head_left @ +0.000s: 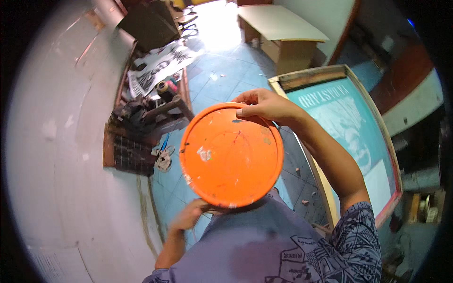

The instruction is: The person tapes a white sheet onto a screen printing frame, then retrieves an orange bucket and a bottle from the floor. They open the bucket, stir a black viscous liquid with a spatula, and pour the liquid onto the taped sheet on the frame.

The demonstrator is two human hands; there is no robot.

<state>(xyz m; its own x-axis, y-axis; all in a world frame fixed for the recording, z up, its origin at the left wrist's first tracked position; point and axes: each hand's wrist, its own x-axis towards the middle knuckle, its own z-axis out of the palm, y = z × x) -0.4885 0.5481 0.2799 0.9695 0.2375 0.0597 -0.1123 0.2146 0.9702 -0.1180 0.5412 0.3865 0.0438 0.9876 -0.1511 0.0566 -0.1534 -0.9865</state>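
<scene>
An orange round plastic lid (225, 153), scuffed and paint-marked, faces up in front of my body, apparently on a container mostly hidden beneath it. My right hand (264, 107) grips its far right rim, thumb on top and fingers over the edge. My left hand (190, 216) is at the near left underside of the lid; its fingers are blurred and partly hidden, so I cannot tell what they grip. A wooden-framed teal printing screen (339, 113) stands to my right, behind my arm.
At the back left, a wooden bench holds a printed sheet (160, 66), cans (166, 92) and dark clutter. A cream desk (283, 21) stands at the back right. A pale wall or board (61, 132) runs along my left. Rags (164, 159) lie on the blue tiled floor (222, 80).
</scene>
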